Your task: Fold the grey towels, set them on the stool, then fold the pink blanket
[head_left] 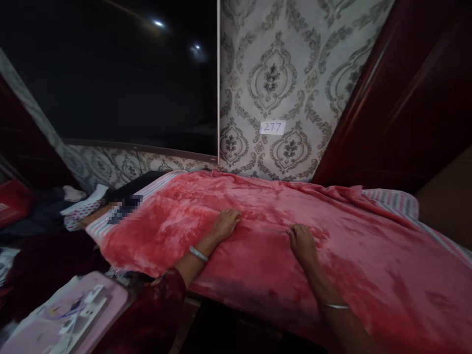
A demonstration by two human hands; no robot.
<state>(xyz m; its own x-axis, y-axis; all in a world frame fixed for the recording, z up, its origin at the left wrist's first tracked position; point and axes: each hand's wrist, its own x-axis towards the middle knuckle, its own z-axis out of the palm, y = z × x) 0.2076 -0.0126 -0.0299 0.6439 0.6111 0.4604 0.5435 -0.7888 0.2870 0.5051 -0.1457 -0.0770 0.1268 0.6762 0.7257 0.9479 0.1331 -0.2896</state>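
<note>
A red plush blanket (350, 231) lies spread over a long surface in front of me. My left hand (226, 222) is closed on the blanket left of the middle, its fingers curled into the cloth. To its right, my right hand (302, 241) pinches the same blanket, fingers pressed together. A low ridge of cloth runs between the two hands. Beneath the blanket, a striped cloth (393, 200) shows at the right end and along the left edge. The fingertips are partly hidden in the plush.
A large dark television (121, 78) hangs on the patterned wall (273, 64). A dark red wooden panel (398, 88) stands at the right. At lower left, a white power strip (83, 314) lies on a pink surface (114, 290). Several folded clothes and a red item (14, 201) are further left.
</note>
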